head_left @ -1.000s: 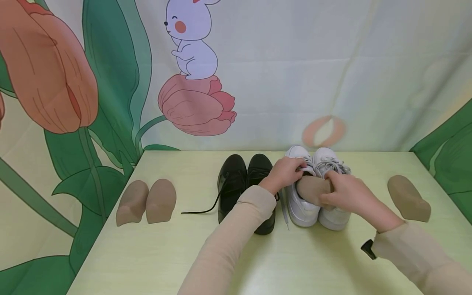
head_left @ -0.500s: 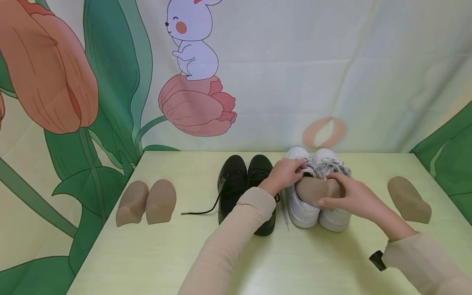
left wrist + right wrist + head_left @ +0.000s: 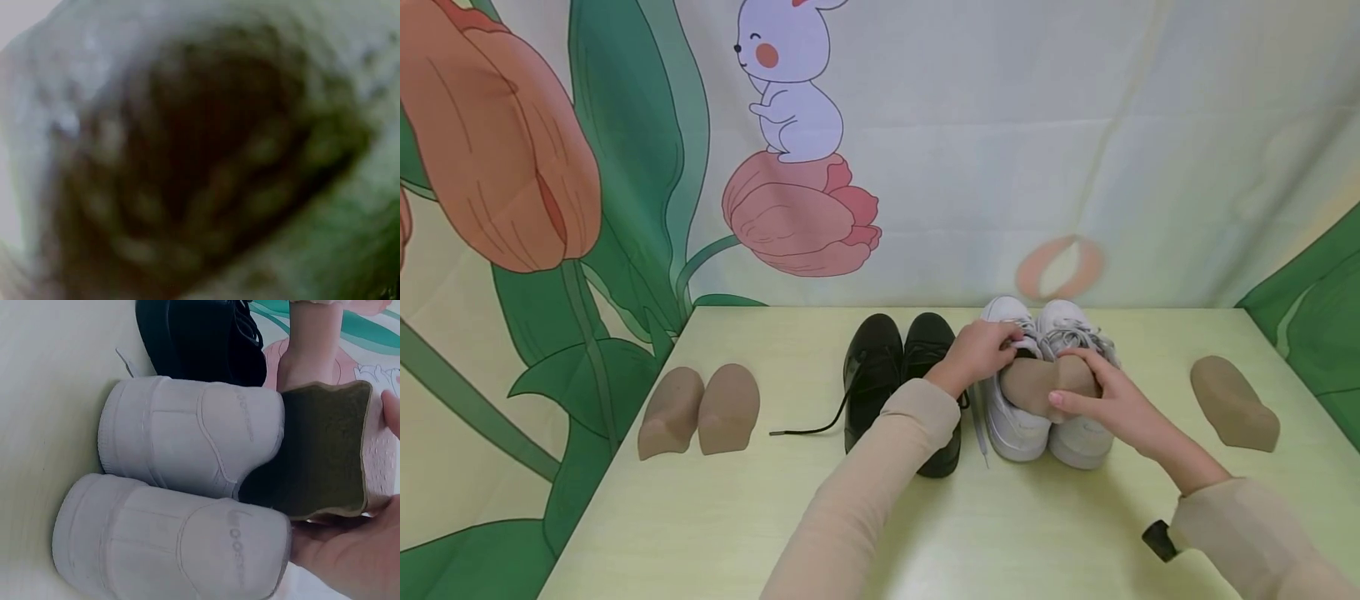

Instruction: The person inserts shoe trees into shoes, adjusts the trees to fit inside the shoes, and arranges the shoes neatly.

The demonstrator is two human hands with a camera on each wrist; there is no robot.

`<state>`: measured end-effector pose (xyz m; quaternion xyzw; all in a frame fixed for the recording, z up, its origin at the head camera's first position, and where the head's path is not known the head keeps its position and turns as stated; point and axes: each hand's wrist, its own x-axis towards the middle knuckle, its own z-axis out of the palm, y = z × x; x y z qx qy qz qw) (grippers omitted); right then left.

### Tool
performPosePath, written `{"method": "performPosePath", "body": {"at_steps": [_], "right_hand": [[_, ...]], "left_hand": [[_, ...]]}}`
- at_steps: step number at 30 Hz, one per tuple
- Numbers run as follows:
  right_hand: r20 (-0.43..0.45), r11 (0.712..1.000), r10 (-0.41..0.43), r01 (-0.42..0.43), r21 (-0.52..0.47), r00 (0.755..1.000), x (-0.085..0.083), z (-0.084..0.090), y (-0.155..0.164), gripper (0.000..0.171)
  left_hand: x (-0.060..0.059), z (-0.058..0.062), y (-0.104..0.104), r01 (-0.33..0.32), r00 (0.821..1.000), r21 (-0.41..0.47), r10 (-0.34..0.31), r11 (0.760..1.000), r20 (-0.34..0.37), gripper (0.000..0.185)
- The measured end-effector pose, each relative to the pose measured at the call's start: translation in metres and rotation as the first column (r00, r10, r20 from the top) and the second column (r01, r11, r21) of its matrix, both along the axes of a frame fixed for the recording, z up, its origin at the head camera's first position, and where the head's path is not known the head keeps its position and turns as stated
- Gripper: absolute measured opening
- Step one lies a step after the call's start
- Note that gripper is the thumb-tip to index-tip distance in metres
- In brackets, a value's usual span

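Shoe insert [image 3: 1033,388] — a tan, foot-shaped form — sits half inside the left white sneaker [image 3: 1011,417], its heel end sticking up out of the opening. Curled fingers of the right hand [image 3: 1101,398] grip that heel end from behind, thumb over the top. The left hand [image 3: 979,354] pinches the sneaker's tongue and laces, holding the opening wide. The right white sneaker [image 3: 1078,425] stands touching its mate. Just left of them a pair of black shoes [image 3: 898,375] stands, one lace [image 3: 808,425] trailing across the pale green table [image 3: 700,517]. Another insert [image 3: 1232,404] lies well off to the right — two more inserts [image 3: 700,410] lie far left.
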<state>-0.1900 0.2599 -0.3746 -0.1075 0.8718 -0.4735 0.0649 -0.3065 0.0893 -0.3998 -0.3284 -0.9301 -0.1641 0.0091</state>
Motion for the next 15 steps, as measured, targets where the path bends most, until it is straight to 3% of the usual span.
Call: {"method": "performPosePath", "body": {"at_steps": [15], "right_hand": [[-0.053,0.996,-0.012,0.017,0.082,0.999,0.0019,-0.0004,-0.0104,0.057]], "left_hand": [[0.0,-0.0024,0.0022,-0.008,1.0,-0.021,0.008,1.0,-0.008,0.022]]}}
